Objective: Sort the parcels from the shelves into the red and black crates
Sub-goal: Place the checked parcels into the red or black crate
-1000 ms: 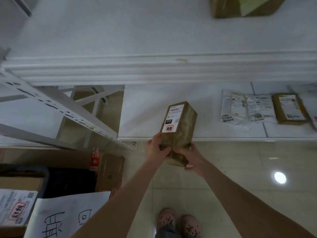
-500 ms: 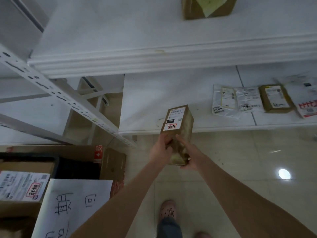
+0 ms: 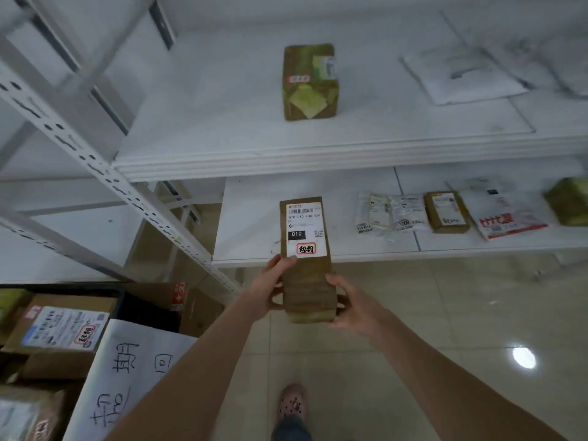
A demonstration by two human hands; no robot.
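Standing tall between both hands' grip (label-up): parcel (image 3: 305, 259).

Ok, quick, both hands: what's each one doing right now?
Left hand: closed on the parcel, left side.
Right hand: closed on the same parcel, right side.

Bare forearms, no sleeves, pink perforated clog (image 3: 292, 405), dark blue trouser leg (image 3: 291, 431)

white metal shelving (image 3: 286, 160) with a perforated upright (image 3: 133, 192) fills the far side and left, above a glossy beige tiled floor (image 3: 445, 313) that mirrors a round ceiling light (image 3: 524, 358) near right.
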